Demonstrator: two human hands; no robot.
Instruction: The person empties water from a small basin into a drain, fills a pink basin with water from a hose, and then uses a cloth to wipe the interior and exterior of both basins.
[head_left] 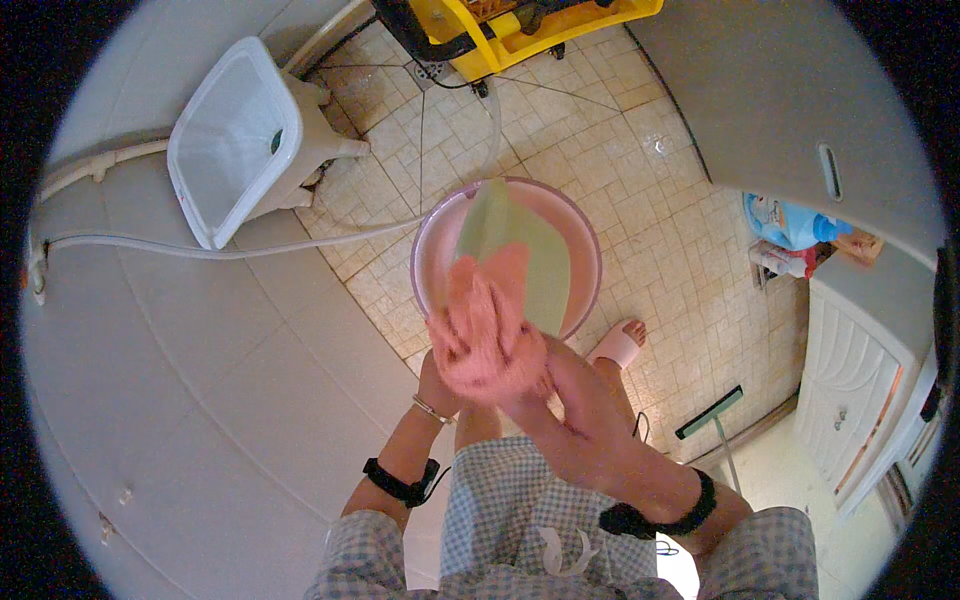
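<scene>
A bunched, folded pink cloth (480, 335) is held up in front of me, above the near side of a round pink basin (432, 262) with a purple rim. My right hand (575, 410) grips its lower right part, the fingers partly hidden behind it. On the cloth's other side is my left hand (440, 388), closed on it, with most of the fingers covered by the folds. A pale green cloth (535, 255) lies spread across the basin, its upper tip reaching the far rim.
A white sink (232, 150) stands at the left wall, with a clear hose (300, 243) running toward the basin. A yellow wheeled cart (500, 50) is at the back. Bottles (785, 220) stand at right, beyond a green squeegee (712, 410) on the tiled floor (670, 250).
</scene>
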